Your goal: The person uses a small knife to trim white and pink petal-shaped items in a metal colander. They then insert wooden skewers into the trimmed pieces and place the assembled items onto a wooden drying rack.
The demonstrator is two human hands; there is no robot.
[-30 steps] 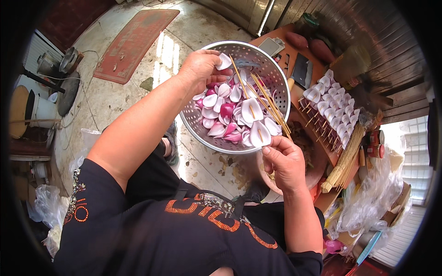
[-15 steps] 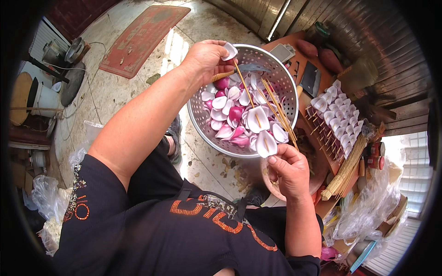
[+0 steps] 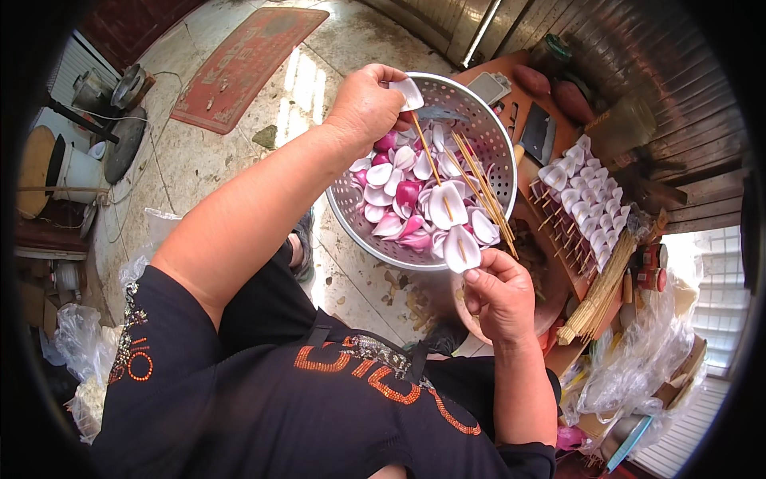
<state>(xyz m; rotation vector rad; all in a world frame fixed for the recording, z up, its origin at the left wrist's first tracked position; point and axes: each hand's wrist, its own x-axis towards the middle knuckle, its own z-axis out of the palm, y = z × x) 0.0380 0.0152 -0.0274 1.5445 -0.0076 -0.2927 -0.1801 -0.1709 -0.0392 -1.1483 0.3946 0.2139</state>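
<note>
A thin wooden skewer [image 3: 427, 152] slants over the colander [image 3: 341, 217]. My left hand [image 3: 367, 105] grips a pale onion piece [image 3: 410, 94] at the skewer's upper end. Two more onion pieces sit on its lower part. My right hand [image 3: 501, 294] pinches the lowest onion piece [image 3: 461, 249] between thumb and finger; its other fingers are curled. Purple and white onion pieces [image 3: 392, 182] fill the colander. Several loose skewers [image 3: 483, 185] lie across them on the right. A knife blade [image 3: 443, 113] shows near the far rim, its handle hidden by my left hand.
On the table at right stand rows of threaded onion skewers [image 3: 586, 199], a bundle of bare skewers [image 3: 598, 307], a dark cleaver [image 3: 538, 134] and red jars [image 3: 653, 267]. Plastic bags [image 3: 638, 367] hang lower right. A red mat [image 3: 247, 72] lies on the floor.
My left hand has shifted slightly right with the upper onion piece, and the knife handle that showed beneath it is now covered. My right hand has stayed almost still.
</note>
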